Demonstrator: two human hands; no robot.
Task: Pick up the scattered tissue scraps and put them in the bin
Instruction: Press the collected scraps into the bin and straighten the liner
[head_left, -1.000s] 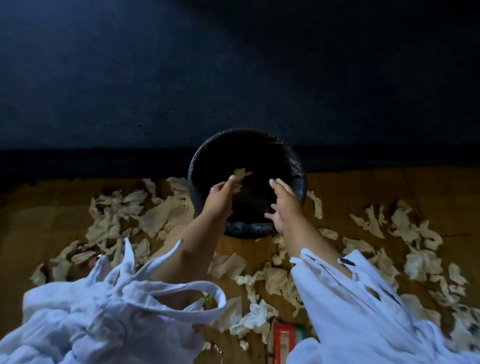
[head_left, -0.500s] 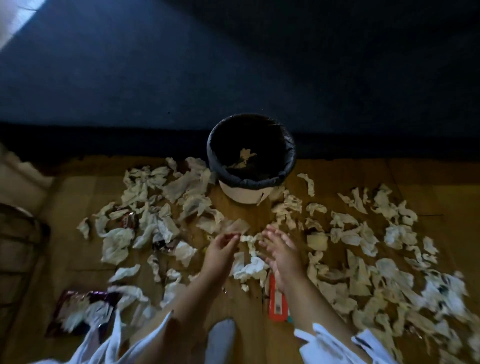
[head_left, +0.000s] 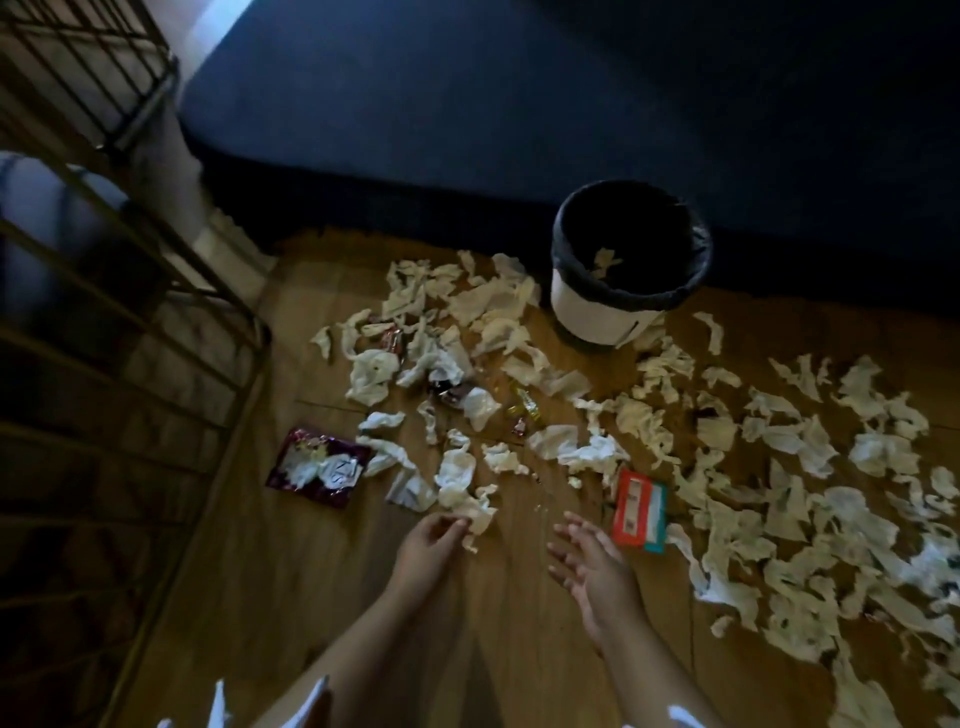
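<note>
Left hand (head_left: 427, 540) grip pinches a tissue scrap (head_left: 478, 516); right hand (head_left: 589, 564) spread; sleeves cut off.

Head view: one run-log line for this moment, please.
left hand: pinching tissue scrap | right hand: open, empty | bin: upright, few scraps inside | floor: many scraps left

The head view showed a wooden floor (head_left: 519, 649) littered with tissue scraps (head_left: 779, 499). The bin (head_left: 597, 306), lined with a black bag, stood upright at the far edge of the floor, with one scrap (head_left: 604, 261) visible inside. The left hand (head_left: 428, 540) pinched a tissue scrap (head_left: 477, 512) between fingertips. The right hand (head_left: 589, 564) hovered with fingers spread, holding nothing. A red-and-teal packet (head_left: 638, 510) lay just beside the right hand. A dark red wrapper (head_left: 318, 466) lay to the left. A metal rack (head_left: 119, 322) occupied the left side.
</note>
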